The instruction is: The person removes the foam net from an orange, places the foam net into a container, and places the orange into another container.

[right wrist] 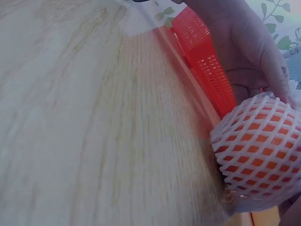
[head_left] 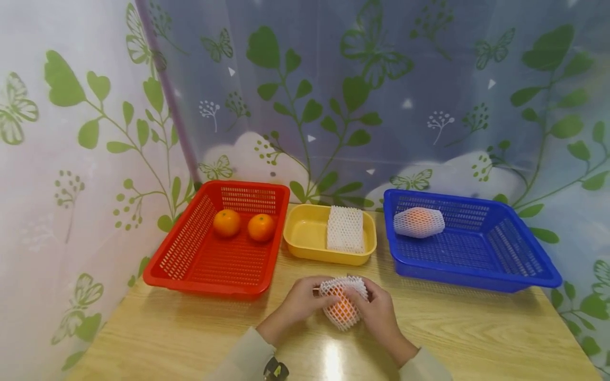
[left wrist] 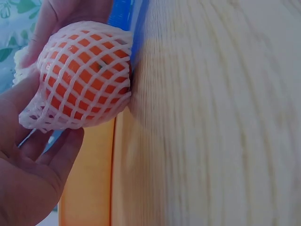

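Observation:
An orange in a white foam net sleeve [head_left: 344,311] is between both hands, just above the table in front of the yellow tray. My left hand [head_left: 304,302] pinches the sleeve's upper left side, thumb towards me. On the other side my right hand [head_left: 381,313] grips it, with the thumb lying across the net. In the left wrist view the mesh of the sleeve [left wrist: 87,77] covers the orange, and loose netting bunches at the left-hand fingers. The right wrist view shows the netted orange [right wrist: 261,146] close up, partly cut off by the frame.
A red basket [head_left: 209,288] with two bare oranges [head_left: 227,223] stands at left. The yellow tray [head_left: 305,251] at centre holds flat white foam sleeves [head_left: 345,230]. At right, a blue basket [head_left: 467,275] contains one netted orange [head_left: 419,222]. A patterned curtain [head_left: 305,106] hangs behind the table.

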`<state>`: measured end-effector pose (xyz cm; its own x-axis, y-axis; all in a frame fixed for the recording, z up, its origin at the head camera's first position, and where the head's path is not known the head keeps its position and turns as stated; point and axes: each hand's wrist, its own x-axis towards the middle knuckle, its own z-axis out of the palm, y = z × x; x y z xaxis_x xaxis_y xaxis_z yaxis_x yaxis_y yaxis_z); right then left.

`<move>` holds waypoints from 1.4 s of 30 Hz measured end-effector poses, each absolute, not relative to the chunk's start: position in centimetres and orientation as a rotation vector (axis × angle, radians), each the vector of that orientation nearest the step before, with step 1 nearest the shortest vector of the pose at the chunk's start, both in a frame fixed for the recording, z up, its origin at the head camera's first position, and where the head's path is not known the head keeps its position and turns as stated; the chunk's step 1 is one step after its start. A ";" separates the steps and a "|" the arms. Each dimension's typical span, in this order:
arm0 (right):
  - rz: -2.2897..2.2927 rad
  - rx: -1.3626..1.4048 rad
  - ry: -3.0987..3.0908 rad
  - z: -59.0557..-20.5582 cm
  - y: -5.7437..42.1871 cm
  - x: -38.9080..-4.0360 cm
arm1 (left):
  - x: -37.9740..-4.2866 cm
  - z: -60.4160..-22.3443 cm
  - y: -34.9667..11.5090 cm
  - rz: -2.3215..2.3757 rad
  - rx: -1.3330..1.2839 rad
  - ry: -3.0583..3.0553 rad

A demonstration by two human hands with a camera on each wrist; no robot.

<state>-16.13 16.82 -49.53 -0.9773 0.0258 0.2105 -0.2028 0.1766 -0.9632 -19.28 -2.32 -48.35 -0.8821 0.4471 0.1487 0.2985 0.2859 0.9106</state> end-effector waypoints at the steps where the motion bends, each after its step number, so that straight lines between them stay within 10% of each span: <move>1: 1.906 0.177 -2.299 -49.6 16.9 -16.2 | -19.3 -48.4 -2.3 1.670 0.700 2.416; 42: 1.924 0.150 -2.312 -49.3 16.7 -15.7 | -18.9 -47.9 -3.3 1.571 0.626 2.425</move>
